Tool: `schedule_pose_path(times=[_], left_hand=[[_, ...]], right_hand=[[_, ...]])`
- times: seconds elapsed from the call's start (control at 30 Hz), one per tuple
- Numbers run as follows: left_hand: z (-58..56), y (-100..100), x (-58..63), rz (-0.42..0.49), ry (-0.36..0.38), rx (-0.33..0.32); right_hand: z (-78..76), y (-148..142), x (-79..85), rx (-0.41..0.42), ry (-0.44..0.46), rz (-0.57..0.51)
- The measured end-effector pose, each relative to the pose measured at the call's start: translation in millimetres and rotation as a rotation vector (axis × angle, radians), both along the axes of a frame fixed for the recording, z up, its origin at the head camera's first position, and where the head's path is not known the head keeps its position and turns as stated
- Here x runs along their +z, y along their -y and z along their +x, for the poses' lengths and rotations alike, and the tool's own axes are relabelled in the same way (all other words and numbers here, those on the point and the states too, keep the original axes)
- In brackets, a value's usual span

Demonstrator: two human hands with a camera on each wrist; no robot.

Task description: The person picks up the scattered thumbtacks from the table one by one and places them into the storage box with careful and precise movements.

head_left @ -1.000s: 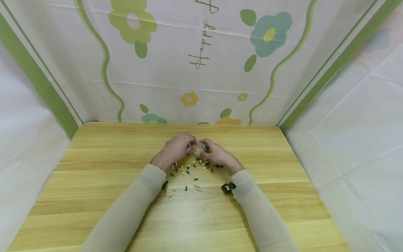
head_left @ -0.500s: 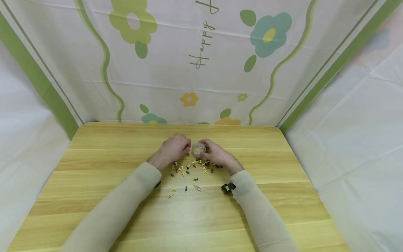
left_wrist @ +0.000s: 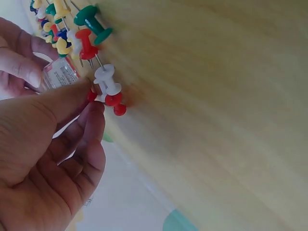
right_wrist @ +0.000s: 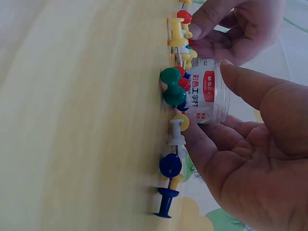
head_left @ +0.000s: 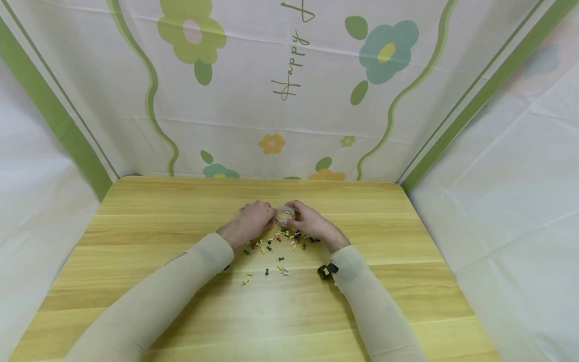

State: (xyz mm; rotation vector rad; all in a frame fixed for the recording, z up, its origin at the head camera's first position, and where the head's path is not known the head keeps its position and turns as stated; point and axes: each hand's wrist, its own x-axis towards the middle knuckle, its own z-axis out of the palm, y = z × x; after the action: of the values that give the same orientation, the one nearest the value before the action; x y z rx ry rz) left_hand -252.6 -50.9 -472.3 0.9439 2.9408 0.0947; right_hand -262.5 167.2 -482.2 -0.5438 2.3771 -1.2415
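Note:
My right hand (head_left: 309, 220) holds a small clear plastic jar (right_wrist: 207, 89), thumb on one side and fingers on the other. The jar stands upright without a lid, its label facing the right wrist camera; a small pale pin shows inside. Just left of the jar, my left hand (head_left: 251, 221) reaches down to the table. Its thumb and forefinger pinch a red push pin (left_wrist: 92, 95), mostly hidden by the fingertips. Beside those fingertips lie a white push pin (left_wrist: 107, 79) and another red one (left_wrist: 119, 109).
Several loose push pins lie on the wooden table (head_left: 384, 301) in front of the jar, among them a green one (left_wrist: 93, 24) and a dark blue one (right_wrist: 166, 202). A few lie nearer, like a yellow pin (head_left: 246, 282). A flowered cloth (head_left: 244, 100) hangs behind.
My left hand has drawn back left from the jar's mouth, then come down to the table beside the jar, over where a red pin lay. My right hand and the jar have stayed put.

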Motion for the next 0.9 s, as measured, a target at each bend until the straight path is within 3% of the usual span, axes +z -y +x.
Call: schedule_pose_path(times=[0.33, 0.67, 0.9], left_hand=[[-2.9, 7.1, 3.5, 0.128, 0.099, 0.056], [4.6, 15.2, 21.6, 0.3, 0.085, 0.052], [12.3, 13.0, 23.2, 0.331, 0.093, 0.047]], right_hand=[[0.8, -0.5, -1.8, 0.023, -0.027, -0.004], [4.0, 8.0, -0.3, 0.069, -0.096, 0.066], [9.7, 13.6, 2.2, 0.103, -0.113, 0.092]])
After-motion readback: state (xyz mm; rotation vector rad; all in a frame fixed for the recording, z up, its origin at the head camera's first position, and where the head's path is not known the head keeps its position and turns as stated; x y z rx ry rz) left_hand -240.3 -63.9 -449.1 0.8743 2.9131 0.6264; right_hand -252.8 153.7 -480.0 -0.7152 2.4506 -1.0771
